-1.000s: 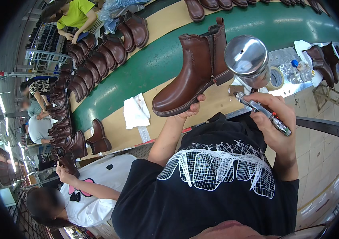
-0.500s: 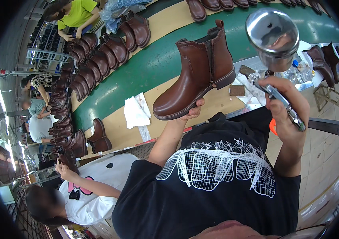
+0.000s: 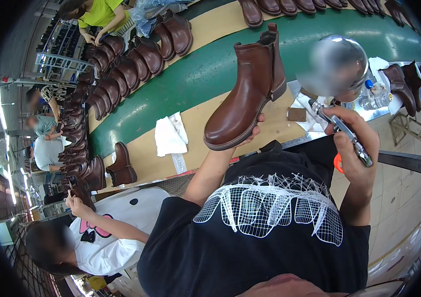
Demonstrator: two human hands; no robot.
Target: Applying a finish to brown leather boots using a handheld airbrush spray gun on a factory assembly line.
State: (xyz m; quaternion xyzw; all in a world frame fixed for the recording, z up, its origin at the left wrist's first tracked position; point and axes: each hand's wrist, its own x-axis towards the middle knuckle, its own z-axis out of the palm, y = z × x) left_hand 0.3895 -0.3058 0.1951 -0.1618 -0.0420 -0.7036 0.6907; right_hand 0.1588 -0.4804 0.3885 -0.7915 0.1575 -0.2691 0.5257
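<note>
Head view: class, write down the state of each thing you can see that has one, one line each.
Left hand: gripping the boot's sole from below.
Brown boot: held up, sole downward, toe toward the left.
Right hand: closed around the spray gun.
Spray gun: held; whether spraying, cannot tell.
Silver cup: above the spray gun; contents hidden.
White cloth: rumpled, lying on the table.

Boot (image 3: 247, 94) left of spray gun (image 3: 345, 86)
</note>
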